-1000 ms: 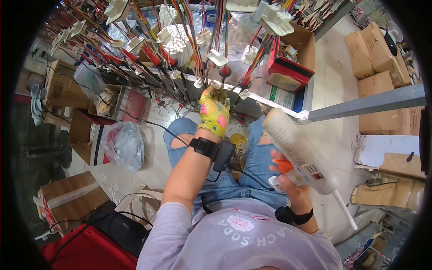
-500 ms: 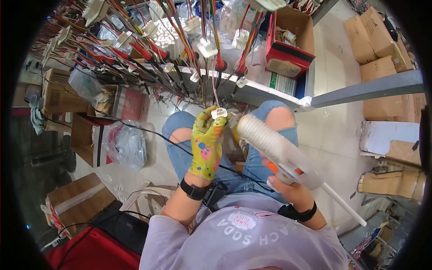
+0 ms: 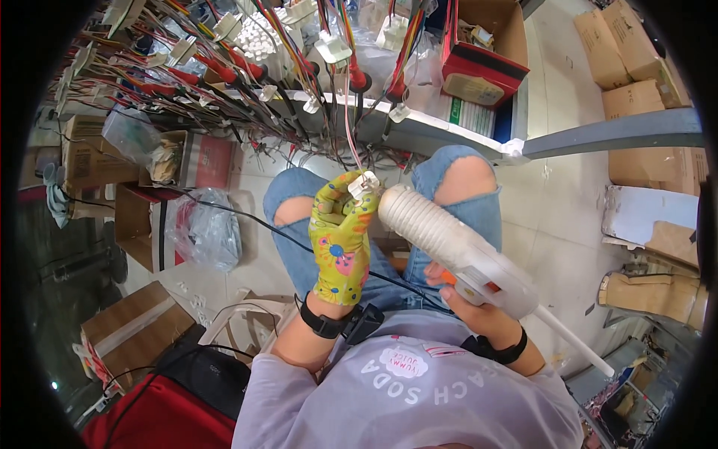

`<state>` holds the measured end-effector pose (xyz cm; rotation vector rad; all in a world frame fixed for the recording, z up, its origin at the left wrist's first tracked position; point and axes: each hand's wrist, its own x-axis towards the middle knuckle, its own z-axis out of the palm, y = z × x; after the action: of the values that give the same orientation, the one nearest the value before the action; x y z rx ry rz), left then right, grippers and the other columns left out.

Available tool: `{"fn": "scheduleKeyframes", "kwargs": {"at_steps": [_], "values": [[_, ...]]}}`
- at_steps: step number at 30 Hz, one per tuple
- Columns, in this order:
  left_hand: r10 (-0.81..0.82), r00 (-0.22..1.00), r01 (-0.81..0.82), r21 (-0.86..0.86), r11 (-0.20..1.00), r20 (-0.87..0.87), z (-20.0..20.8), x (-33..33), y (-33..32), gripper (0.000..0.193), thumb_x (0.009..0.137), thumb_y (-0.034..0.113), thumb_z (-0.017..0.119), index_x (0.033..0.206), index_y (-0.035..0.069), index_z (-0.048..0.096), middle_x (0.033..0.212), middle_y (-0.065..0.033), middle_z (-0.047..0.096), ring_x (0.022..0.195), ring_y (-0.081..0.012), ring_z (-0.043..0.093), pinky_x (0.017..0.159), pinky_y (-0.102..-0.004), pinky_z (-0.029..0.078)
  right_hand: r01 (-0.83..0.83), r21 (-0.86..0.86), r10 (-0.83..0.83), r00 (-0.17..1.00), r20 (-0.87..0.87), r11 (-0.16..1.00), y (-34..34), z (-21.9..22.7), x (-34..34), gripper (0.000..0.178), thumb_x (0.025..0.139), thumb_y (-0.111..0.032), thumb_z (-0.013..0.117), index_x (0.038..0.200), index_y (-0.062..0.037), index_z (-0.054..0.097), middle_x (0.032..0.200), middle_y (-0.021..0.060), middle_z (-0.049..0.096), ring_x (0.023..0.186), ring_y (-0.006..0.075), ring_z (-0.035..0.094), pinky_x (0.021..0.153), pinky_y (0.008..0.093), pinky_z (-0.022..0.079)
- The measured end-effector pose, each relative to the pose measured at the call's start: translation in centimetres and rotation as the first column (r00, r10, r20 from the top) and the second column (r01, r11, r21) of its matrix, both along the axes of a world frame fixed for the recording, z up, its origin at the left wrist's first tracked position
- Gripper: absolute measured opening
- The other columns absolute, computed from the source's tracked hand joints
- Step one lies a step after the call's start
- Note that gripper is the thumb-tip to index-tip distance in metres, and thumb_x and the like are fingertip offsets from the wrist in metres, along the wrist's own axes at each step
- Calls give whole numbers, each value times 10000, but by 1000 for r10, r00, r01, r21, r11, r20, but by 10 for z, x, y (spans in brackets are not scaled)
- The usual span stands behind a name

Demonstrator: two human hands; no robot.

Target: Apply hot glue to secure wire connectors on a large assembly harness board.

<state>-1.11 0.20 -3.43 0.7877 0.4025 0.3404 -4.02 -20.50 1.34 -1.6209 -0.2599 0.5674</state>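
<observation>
One small white connector [image 3: 364, 186] on thin wires [image 3: 348, 127] is pinched in the gloved left hand [image 3: 340, 243]; the bare right hand [image 3: 479, 313] grips a hot-glue gun [image 3: 445, 233], nose just beside it. Probably light and stiff, the connector suits an edge hold; the bulkier gun, its handle.

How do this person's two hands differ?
The left hand wears a patterned yellow glove; the right hand is bare. The left hand holds a small white connector; the right hand grips a bulky glue gun. Both have black wristbands.
</observation>
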Motion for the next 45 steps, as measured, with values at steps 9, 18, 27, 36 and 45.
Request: {"fn": "scheduleKeyframes", "kwargs": {"at_steps": [9,18,27,36,45], "values": [[7,999,-9,44,999,32,3,-3,4,374,798,-38,664,1146,10,536,1110,-102,611,980,-170,605,878,-274,477,67,-77,-53,984,167,995,4,4,0,190,797,-4,613,976,-43,663,872,54,691,813,162,658,735,276,514],[11,997,-15,50,999,81,7,-1,3,361,807,-31,661,1143,12,537,1109,-103,612,979,-169,605,874,-280,480,4,-123,23,976,219,992,0,0,1,195,788,-14,627,977,-47,663,861,45,692,796,160,658,721,279,510],[6,995,-11,55,998,97,8,-1,4,366,805,-23,670,1146,13,542,1094,-96,616,976,-164,606,871,-273,479,29,-132,4,970,242,991,1,8,0,228,772,-21,646,994,-68,667,882,19,696,796,151,657,705,267,511],[-14,997,12,35,999,70,12,-2,4,369,811,-11,672,1156,7,543,1082,-90,621,964,-157,609,859,-258,475,28,-95,-4,972,236,995,1,6,1,208,793,-1,619,991,-51,656,865,25,680,784,151,644,718,268,505],[-22,1000,22,11,1000,4,20,-2,4,390,813,-5,670,1177,1,529,1072,-85,622,957,-146,606,857,-246,466,16,-55,-6,984,179,998,-2,1,2,202,809,5,604,1002,-36,650,870,44,676,807,155,639,728,272,499]]}}
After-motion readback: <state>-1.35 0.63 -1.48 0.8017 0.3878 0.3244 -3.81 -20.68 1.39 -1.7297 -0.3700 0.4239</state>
